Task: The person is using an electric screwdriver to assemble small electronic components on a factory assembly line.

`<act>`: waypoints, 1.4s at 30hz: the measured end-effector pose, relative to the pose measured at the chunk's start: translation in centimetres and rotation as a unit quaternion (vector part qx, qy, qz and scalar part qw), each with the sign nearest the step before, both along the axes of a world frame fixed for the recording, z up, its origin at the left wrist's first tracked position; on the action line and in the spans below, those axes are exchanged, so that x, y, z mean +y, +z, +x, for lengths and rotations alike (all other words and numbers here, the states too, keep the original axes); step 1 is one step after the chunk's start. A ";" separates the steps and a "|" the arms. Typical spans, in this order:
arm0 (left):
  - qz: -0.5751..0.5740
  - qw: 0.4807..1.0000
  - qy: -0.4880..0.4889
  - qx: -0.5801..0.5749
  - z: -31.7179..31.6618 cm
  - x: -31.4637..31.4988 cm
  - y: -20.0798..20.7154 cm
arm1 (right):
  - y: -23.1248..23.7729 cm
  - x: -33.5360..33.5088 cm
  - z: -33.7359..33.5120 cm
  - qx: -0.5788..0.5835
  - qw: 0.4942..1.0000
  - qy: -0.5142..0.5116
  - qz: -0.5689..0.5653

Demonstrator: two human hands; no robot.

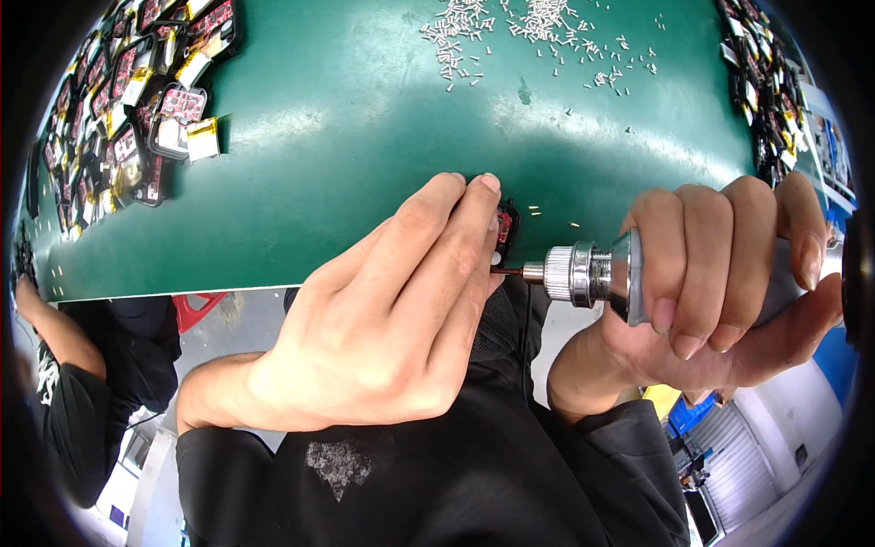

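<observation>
My right hand (729, 273) is wrapped around an electric screwdriver (574, 273) with a silver collar and a grey grip, held sideways. The thin bit points left, and its tip reaches the fingers of my left hand (392, 301). Those fingers are pressed together over a small black device (512, 211) at the table's near edge. Only its right end shows, with a bit of red circuit board; my left hand hides the rest, and where the bit meets it is hard to see.
The green table (346, 118) carries loose screws (547, 23) at the far side and a few near the device. Opened black cases with red boards and batteries (128, 109) are piled at left, with another pile (766, 82) at right. Another person's arm (64, 337) is at far left.
</observation>
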State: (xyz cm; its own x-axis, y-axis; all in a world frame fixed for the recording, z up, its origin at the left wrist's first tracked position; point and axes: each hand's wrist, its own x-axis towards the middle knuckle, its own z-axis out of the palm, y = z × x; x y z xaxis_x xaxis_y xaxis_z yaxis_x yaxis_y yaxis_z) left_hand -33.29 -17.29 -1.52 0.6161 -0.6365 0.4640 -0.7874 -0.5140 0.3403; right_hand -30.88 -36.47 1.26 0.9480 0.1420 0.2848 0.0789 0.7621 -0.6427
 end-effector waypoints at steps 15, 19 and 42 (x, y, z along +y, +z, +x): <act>-0.014 1.000 -0.002 0.021 0.0 -0.1 0.1 | -0.2 -0.3 0.3 0.009 1.000 0.025 0.001; 0.025 0.997 -0.021 0.072 0.0 0.2 1.1 | 0.7 0.1 0.3 0.026 0.999 0.005 0.019; 0.019 1.000 0.002 -0.017 -0.1 0.0 -0.2 | -0.1 -1.2 1.2 -0.003 0.993 0.030 -0.116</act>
